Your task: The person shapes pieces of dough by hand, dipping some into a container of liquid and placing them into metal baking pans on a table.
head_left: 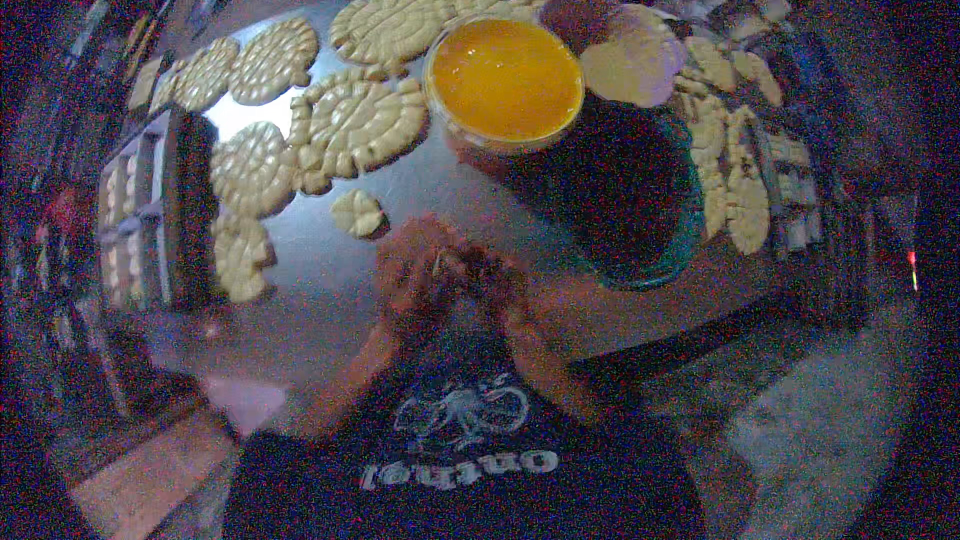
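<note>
Close to the table's near edge my hands are together in front of my chest. My left hand (412, 265) has its fingers curled inward, and my right hand (500, 285) is curled against it. Something small and pale may be between the fingertips, but the picture is too dark and grainy to name it. Just beyond my left hand lies a small lump of pale dough (359, 213). Farther off sits a large shaped dough piece (360, 125) with a ridged, scalloped surface. A round tub of orange-yellow liquid (508, 80) stands beyond my hands.
More shaped dough pieces (275, 60) spread over the metal table (320, 250). A dark, teal-rimmed container (640, 200) stands at right, beside a pale round thing (632, 55). Racks holding dough stand at the left (140, 205) and right (792, 185) sides.
</note>
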A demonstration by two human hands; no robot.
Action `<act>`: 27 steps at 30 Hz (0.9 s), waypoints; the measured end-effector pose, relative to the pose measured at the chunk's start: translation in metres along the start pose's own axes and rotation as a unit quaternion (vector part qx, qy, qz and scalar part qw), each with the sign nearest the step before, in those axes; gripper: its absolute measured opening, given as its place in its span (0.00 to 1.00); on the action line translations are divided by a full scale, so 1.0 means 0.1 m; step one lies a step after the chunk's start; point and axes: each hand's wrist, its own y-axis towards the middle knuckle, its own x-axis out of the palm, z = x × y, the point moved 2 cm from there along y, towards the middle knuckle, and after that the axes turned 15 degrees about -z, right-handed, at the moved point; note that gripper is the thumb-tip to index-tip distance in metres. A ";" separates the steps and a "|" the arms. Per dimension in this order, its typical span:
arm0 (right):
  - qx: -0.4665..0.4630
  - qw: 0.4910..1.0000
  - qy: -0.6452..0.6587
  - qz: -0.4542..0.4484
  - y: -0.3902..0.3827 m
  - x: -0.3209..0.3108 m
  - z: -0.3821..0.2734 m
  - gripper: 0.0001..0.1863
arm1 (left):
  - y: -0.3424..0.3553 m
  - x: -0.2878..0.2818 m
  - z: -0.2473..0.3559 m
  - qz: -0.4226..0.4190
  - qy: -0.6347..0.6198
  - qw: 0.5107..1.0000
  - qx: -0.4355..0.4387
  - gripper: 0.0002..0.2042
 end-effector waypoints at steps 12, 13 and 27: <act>-0.051 0.995 -0.084 -0.029 -0.52 -0.32 -0.30 0.22 | 0.24 0.21 0.66 -0.244 -0.304 0.921 0.005 0.28; -0.075 0.992 -0.100 -0.019 -0.57 -0.39 -0.45 0.22 | 0.32 0.25 0.67 -0.224 -0.382 0.897 -0.001 0.28; 0.053 0.668 -0.740 -0.064 2.45 -3.15 -2.80 0.21 | -0.08 -0.10 -0.69 -0.096 -0.350 0.867 -0.342 0.08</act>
